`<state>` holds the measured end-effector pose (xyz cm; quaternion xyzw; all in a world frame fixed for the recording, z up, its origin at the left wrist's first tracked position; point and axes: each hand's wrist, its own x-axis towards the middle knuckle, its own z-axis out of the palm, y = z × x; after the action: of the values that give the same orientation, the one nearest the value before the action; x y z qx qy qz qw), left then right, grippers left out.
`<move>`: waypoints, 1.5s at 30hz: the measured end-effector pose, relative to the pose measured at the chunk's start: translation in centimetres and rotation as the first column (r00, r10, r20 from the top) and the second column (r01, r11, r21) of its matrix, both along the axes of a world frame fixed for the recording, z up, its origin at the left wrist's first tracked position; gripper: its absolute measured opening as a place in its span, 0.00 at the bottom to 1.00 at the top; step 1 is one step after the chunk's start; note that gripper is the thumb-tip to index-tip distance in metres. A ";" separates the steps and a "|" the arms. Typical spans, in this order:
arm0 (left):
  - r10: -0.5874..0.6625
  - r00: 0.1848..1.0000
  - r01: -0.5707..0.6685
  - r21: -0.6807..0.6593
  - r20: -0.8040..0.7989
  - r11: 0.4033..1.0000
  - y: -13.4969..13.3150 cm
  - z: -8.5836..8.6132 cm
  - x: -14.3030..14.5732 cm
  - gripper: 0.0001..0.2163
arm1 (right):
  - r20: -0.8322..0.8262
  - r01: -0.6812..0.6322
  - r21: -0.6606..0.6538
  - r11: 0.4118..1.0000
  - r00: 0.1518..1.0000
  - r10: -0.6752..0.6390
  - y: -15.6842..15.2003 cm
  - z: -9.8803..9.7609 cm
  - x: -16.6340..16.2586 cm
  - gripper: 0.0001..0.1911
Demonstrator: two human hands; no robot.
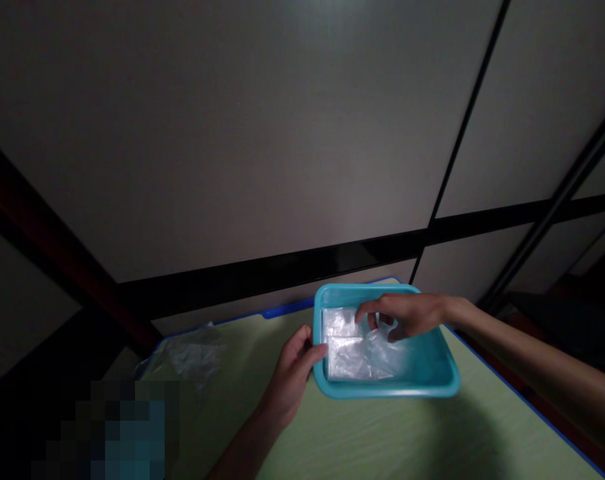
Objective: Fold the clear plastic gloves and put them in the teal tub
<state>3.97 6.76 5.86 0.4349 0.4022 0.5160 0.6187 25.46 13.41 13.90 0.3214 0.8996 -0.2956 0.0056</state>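
Observation:
A turquoise plastic basin (445, 373) holds flat, folded clear plastic bags (347, 357) along its left side. My left hand (297, 363) grips the basin's left rim, thumb over the edge and fingers outside. My right hand (402, 315) reaches in from the right with curled fingers. Between its thumb and fingers bunches a loose clear plastic bag (385, 350), partly hidden by the hand. The index finger points toward the flat packets at the back.
The basin is at the far side of a pale green table (342, 440) with a blue edge. Crumpled clear plastic (195, 353) lies at the table's left. Behind stands a panelled cabinet (262, 147) with a black strip. A blurred-out patch covers the lower left.

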 end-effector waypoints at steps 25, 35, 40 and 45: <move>-0.051 0.999 0.051 -0.008 0.011 0.999 0.1 0.8 -0.3 0.09 | -0.105 -0.086 -0.120 0.989 0.992 0.074 -0.8 1.1 1.7 0.20; -0.045 0.999 0.046 -0.017 0.003 0.999 0.2 0.8 -0.2 0.07 | -0.063 0.041 0.051 0.998 0.997 -0.038 -0.6 -0.7 0.8 0.10; -0.038 0.999 0.038 -0.033 0.013 0.999 0.2 0.8 -0.2 0.07 | 0.096 0.041 0.291 0.956 0.993 -0.072 -1.1 -1.7 0.0 0.05; -0.036 0.999 0.037 -0.053 0.030 0.998 0.1 1.2 -0.1 0.08 | 0.199 0.005 0.441 0.897 0.975 -0.103 -1.6 -1.9 -0.5 0.04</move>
<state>3.83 6.90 7.04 0.4177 0.3990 0.4998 0.6453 24.92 11.77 12.03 0.3697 0.9276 -0.0490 0.0231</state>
